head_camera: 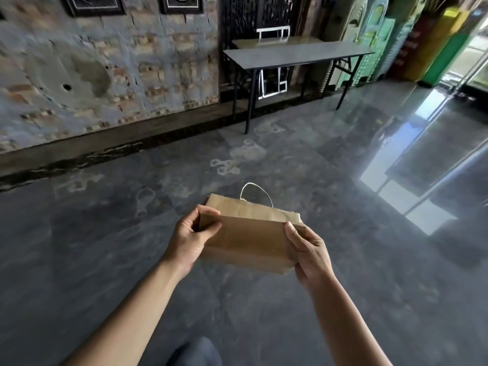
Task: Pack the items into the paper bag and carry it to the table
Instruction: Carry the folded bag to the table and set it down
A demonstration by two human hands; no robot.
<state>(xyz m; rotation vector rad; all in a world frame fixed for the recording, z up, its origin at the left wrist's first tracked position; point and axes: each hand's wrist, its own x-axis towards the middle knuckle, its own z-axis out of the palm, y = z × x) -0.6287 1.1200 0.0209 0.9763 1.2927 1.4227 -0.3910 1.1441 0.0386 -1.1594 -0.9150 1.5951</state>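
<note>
- Paper bag [248, 239] is up in the air out in front of the person, held between both hands over the open floor [105, 233], well short of the worktop [298, 55] by the far wall.
- Left hand [194, 237] is pinched on the bag's left end, thumb on top and fingers curled round the edge; right hand [307, 256] is clamped on the right end, thumb on the near face and fingers tucked beneath.
- Bag looks folded over at the top, and I can't see what is inside or whether anything is.
- White cord handle [256, 192] loops free off the far side, with nobody holding it.
- Biggest worry, to my eye: the grip is on thin paper only, so a heavy load could tear an end or slide out of the pinch.
- Loose fold might also open mid-walk if the bag tips, spilling the contents.
- Floor gleams near the bright doorway [470, 83] on the right and shows pale ring stains ahead; it could be slick underfoot.
- Path to the worktop looks open, nothing lying between.
- Worktop's surface is bare; a white frame [273, 35] leans behind it, and a second one [273, 84] stands under it between dark metal legs.
- Brick wall [105, 75] runs along the left, well clear of the route.
</note>
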